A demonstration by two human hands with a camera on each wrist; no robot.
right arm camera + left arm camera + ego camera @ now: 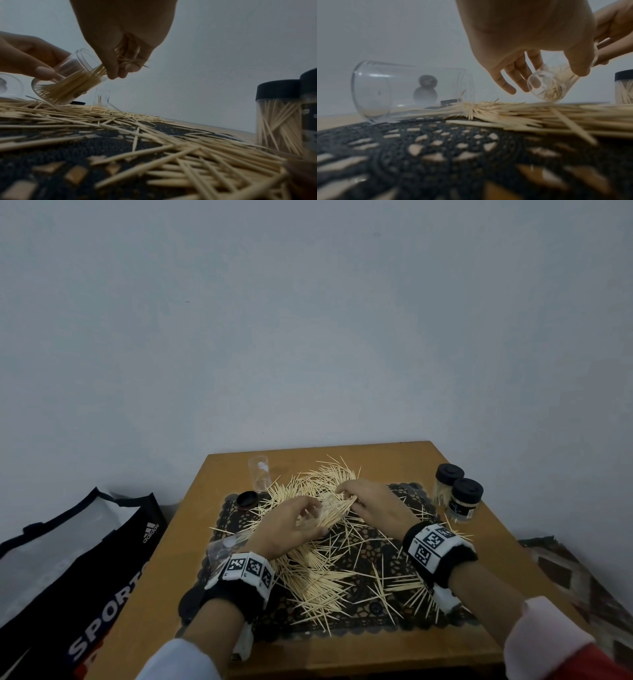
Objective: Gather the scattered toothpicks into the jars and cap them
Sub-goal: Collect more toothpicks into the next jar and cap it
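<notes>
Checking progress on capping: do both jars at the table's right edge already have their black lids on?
Yes, the two jars of toothpicks standing at the right edge each wear a black lid in the head view.

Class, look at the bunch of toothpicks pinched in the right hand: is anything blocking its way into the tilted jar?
Nothing visible does. The right hand feeds its toothpicks straight into the open, uncapped mouth of the tilted jar, which the left hand holds.

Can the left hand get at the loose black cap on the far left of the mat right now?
Probably not yet. The way to the black cap looks free, but the left hand grips a tilted jar that the right hand is filling with toothpicks.
</notes>
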